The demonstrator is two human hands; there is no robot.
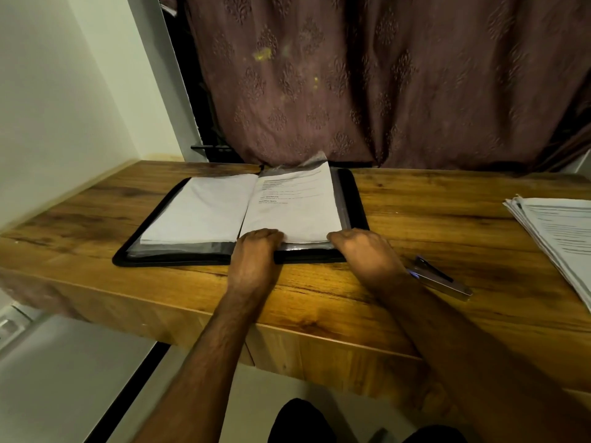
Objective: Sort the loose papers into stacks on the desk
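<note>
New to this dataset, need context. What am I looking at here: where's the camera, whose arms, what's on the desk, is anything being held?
There is no robot here. One wide-angle camera is worn on a person's head and looks forward and down, so the two bare arms coming up from the bottom are the wearer's own.

On the wooden desk lies an open black folder with clear sleeves and white pages in it. The left hand and the right hand both sit at the folder's near edge, fingers curled over the bottom of the right-hand page; whether they pinch the paper or the sleeve cannot be told.

To the right lie a stapler and, at the picture's edge, a stack of printed papers. A patterned curtain hangs behind the desk.
</note>
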